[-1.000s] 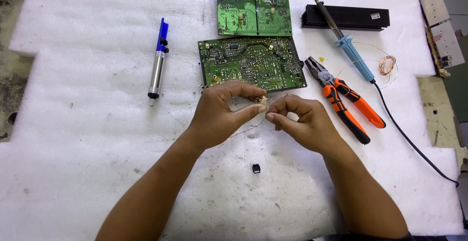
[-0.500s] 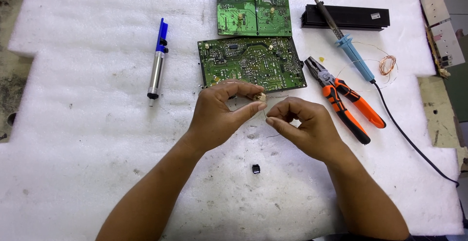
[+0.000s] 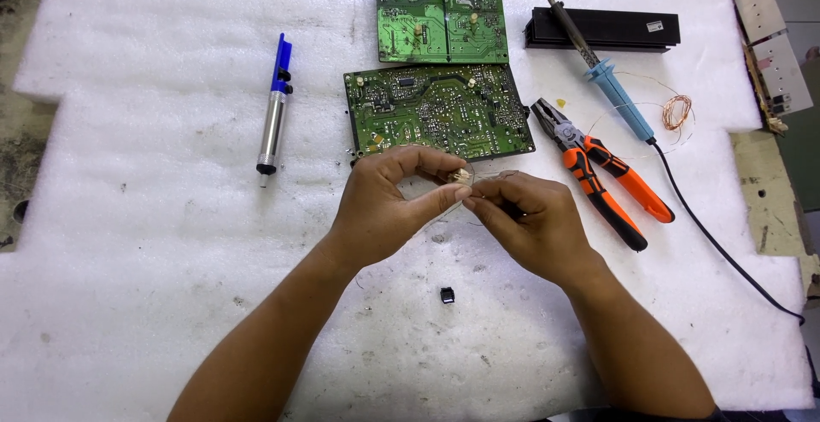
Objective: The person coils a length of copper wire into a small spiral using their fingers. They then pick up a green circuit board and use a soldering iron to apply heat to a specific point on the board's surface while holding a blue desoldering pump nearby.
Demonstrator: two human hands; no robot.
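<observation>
Bumpy white foam sheet (image 3: 154,243) covers the tabletop. Left hand (image 3: 389,204) pinches a small pale part (image 3: 462,176) between thumb and curled fingers (image 3: 427,159), just below the green circuit board (image 3: 437,110). Right hand (image 3: 525,221) closes its fingertips right beside it, on what I can't tell. Orange-handled pliers (image 3: 602,170) lie right.

Two bare forearms, left hand (image 3: 384,208) and right hand (image 3: 530,225) ungloved (no sleeves, rings, watch).
</observation>
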